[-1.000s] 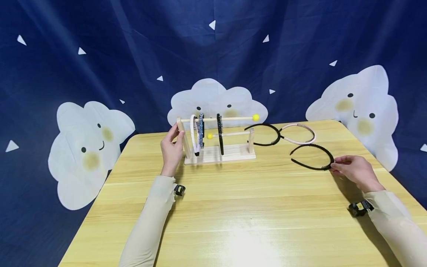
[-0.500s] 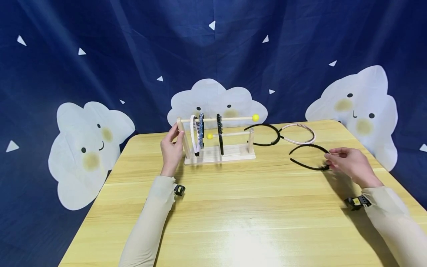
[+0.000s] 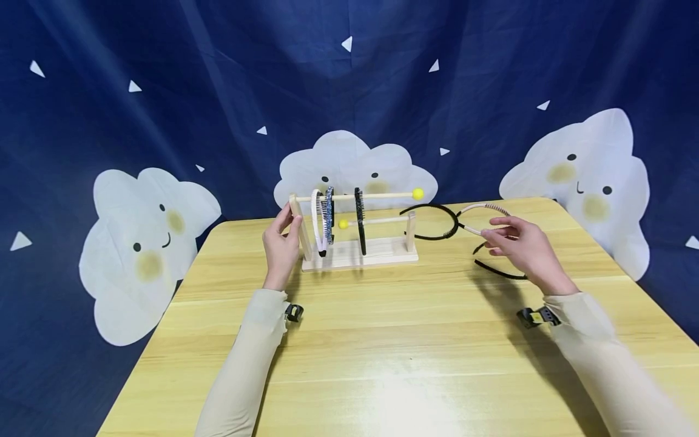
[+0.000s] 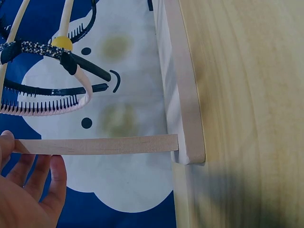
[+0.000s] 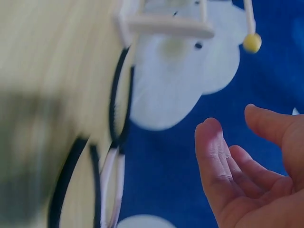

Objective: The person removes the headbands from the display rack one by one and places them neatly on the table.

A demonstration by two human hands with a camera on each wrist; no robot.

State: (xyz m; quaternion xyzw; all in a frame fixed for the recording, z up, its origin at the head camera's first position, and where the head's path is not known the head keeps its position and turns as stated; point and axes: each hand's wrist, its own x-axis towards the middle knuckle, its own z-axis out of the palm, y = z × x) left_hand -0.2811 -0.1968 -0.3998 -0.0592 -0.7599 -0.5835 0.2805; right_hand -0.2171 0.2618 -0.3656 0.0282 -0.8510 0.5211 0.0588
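Note:
My left hand [image 3: 281, 247] pinches the left upright post [image 4: 99, 146] of a small wooden rack [image 3: 390, 247] between thumb and fingers. On the rack's upper rod hang a white headband [image 3: 315, 218], a blue glittery headband [image 3: 330, 215] and a black toothed headband [image 3: 360, 221]. My right hand [image 3: 530, 252] hovers over the loose headbands at the right, fingers apart and holding nothing, as the right wrist view confirms. Beneath it lies a black headband [image 3: 499, 274], partly covered by the hand. Behind that lie a pale pink headband [image 3: 472, 230] and another black headband [image 3: 455, 224].
A lower rod ends in a yellow ball [image 3: 343, 224], and the upper rod has a yellow ball [image 3: 417, 193] at its free right end. The wooden table [image 3: 349, 340] meets a blue curtain [image 3: 218, 109] with cloud prints at its back edge.
My right hand has left the nearest black headband, rising and moving left over the loose ones. That headband stays on the table. My left hand keeps its grip on the post.

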